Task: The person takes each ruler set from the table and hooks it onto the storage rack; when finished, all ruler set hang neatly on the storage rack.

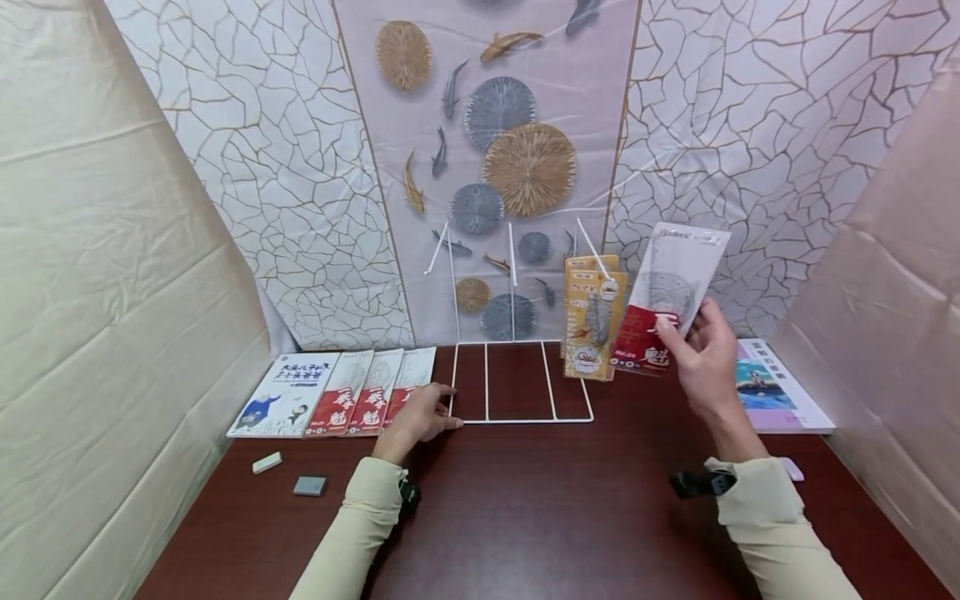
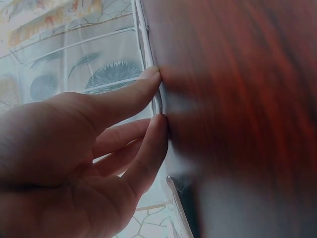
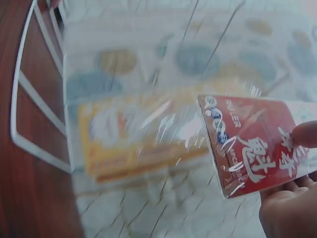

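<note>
Left hand [image 1: 422, 410]: we pinch the near-left corner of the white wire rack [image 1: 525, 422], probably steadying it by the far edge of the glossy brown tabletop [image 1: 525, 517].
Right hand [image 1: 707, 354]: we pinch the flat red-and-white ruler packet [image 1: 667, 287] low, in the air, leaving its top clear.

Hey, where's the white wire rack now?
In the head view, the white wire rack stands centrally on the table, left hand touching its left side, yellow packets hanging from its right hook.

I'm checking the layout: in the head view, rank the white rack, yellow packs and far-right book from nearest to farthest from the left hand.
From the left hand:
1. White rack: touched at its left side.
2. Yellow packs: hanging at its right.
3. Far-right book: right side of the table.
</note>
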